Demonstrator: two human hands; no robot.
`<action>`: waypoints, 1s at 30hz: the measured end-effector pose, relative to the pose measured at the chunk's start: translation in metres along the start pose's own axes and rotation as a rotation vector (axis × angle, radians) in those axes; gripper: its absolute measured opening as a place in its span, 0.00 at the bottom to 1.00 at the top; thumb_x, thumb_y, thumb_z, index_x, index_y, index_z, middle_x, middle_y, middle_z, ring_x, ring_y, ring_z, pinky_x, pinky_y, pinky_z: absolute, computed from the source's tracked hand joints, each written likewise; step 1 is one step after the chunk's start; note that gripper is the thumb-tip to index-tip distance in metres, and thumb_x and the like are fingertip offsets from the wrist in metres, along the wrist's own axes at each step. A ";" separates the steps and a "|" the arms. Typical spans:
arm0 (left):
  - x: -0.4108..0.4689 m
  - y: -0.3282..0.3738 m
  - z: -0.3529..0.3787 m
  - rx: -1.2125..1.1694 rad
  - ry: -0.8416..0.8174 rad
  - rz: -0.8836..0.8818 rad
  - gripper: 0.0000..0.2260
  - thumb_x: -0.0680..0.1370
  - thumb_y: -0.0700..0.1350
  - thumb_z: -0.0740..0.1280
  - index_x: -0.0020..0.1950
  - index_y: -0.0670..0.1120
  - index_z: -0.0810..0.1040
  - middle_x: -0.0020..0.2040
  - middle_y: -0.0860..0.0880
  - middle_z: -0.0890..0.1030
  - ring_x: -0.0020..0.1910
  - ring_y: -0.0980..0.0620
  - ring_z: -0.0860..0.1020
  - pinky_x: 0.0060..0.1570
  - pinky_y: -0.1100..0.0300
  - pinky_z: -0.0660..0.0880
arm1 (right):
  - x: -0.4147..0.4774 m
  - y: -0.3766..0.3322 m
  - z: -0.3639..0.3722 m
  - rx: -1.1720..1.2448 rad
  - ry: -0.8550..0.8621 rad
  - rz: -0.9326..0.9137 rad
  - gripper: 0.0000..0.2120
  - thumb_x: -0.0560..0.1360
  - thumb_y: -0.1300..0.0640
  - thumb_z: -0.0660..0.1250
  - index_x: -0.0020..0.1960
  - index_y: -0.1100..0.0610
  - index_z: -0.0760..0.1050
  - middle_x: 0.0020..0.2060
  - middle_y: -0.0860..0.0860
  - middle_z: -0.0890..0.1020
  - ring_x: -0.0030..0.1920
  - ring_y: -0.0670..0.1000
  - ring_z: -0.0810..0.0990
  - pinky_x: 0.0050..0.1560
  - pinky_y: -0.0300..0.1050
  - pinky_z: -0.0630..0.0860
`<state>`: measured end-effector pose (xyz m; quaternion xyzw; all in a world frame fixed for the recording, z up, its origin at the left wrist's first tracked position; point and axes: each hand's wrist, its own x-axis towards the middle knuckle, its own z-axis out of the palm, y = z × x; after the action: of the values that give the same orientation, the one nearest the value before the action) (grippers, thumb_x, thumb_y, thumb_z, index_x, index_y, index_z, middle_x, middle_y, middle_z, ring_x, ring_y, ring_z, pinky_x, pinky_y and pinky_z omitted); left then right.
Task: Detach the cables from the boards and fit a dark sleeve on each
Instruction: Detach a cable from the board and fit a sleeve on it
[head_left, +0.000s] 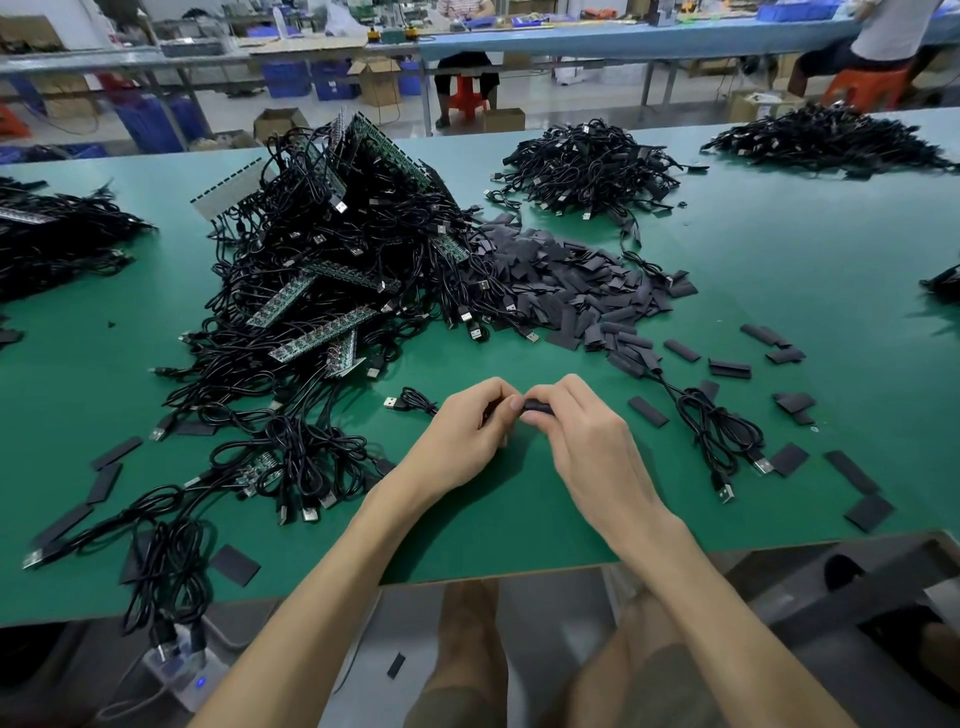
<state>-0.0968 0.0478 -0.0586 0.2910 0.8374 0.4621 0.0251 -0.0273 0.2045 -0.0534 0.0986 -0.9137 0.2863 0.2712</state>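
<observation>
Left hand (467, 434) pinches the cable (414, 402) — right hand (584, 431) grips the dark sleeve (538, 406), fingertips meeting

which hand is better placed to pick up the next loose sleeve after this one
Probably the right hand. It pinches the sleeve, and a loose sleeve lies on the table just to its right. The left hand holds the cable and sits farther from it.

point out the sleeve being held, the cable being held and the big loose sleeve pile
held sleeve (537, 405), head view, middle of the dark tube
held cable (390, 401), head view, its silver usb plug
sleeve pile (571, 280), head view, centre of the heap
</observation>
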 end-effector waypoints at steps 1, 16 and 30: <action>0.000 0.000 0.000 -0.002 -0.009 -0.002 0.09 0.85 0.45 0.61 0.47 0.46 0.76 0.32 0.51 0.77 0.31 0.56 0.72 0.36 0.61 0.70 | -0.001 0.000 0.000 -0.012 0.002 -0.010 0.08 0.82 0.59 0.66 0.56 0.64 0.80 0.45 0.56 0.79 0.43 0.59 0.81 0.41 0.56 0.80; 0.001 -0.004 0.001 -0.030 0.030 -0.032 0.11 0.84 0.44 0.65 0.41 0.49 0.75 0.28 0.54 0.77 0.29 0.58 0.73 0.34 0.66 0.69 | 0.000 -0.002 -0.002 -0.059 -0.071 0.013 0.11 0.82 0.55 0.67 0.57 0.62 0.81 0.44 0.56 0.77 0.41 0.58 0.78 0.40 0.55 0.77; 0.001 -0.003 0.003 -0.066 0.101 -0.082 0.13 0.85 0.45 0.63 0.40 0.50 0.73 0.27 0.53 0.76 0.27 0.58 0.72 0.32 0.65 0.69 | 0.004 0.010 0.001 0.336 -0.107 0.272 0.14 0.76 0.58 0.75 0.60 0.53 0.79 0.46 0.48 0.84 0.42 0.47 0.81 0.49 0.45 0.79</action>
<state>-0.0981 0.0490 -0.0627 0.2319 0.8331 0.5020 0.0112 -0.0349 0.2120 -0.0569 0.0332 -0.8712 0.4626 0.1609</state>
